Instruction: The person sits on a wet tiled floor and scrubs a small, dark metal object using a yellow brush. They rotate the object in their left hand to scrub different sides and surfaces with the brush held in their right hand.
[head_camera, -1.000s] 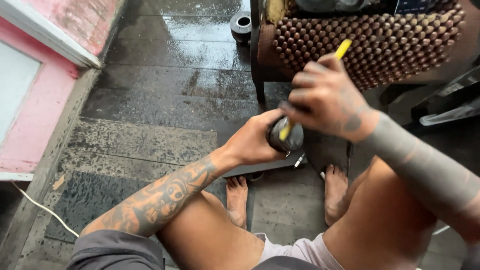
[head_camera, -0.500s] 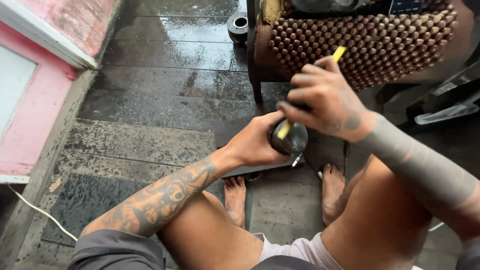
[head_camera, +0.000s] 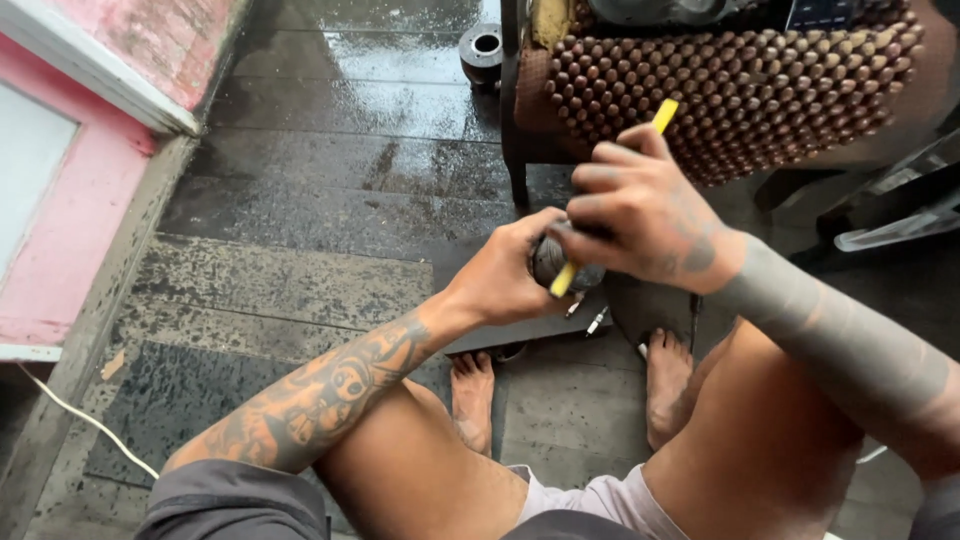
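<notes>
At the bottom of the frame sat the person's bare knees, with two bare feet (head_camera: 570, 385) lower centre on the wet dark floor (head_camera: 330, 190). Just above the feet lay a flat dark board (head_camera: 530, 328), with a couple of small metal bits (head_camera: 597, 320) at its edge.

In the middle of the frame the left hand (head_camera: 500, 280) was wrapped around a small round dark grey metal part (head_camera: 552, 262), the fingers curled tight on its side — the part sat between the two hands, held up above the board. The right hand (head_camera: 640, 215), coming in from the right on a tattooed forearm, was closed around a yellow-handled tool (head_camera: 664, 113); its fingers were pressed together on the shaft, the yellow top poking out above the knuckles and the yellow lower end (head_camera: 562, 281) lying against the part. What kind of tool it was could not be told, since the hand covered most of it.

Behind the hands, at upper right, hung a brown wooden-bead seat cover (head_camera: 740, 90) over a dark frame. Farther up, at top centre, a dark metal ring (head_camera: 482, 45) stood on the floor — and along the left edge ran a pink wall (head_camera: 60, 250) with a pale cord (head_camera: 80, 415) at its foot.
</notes>
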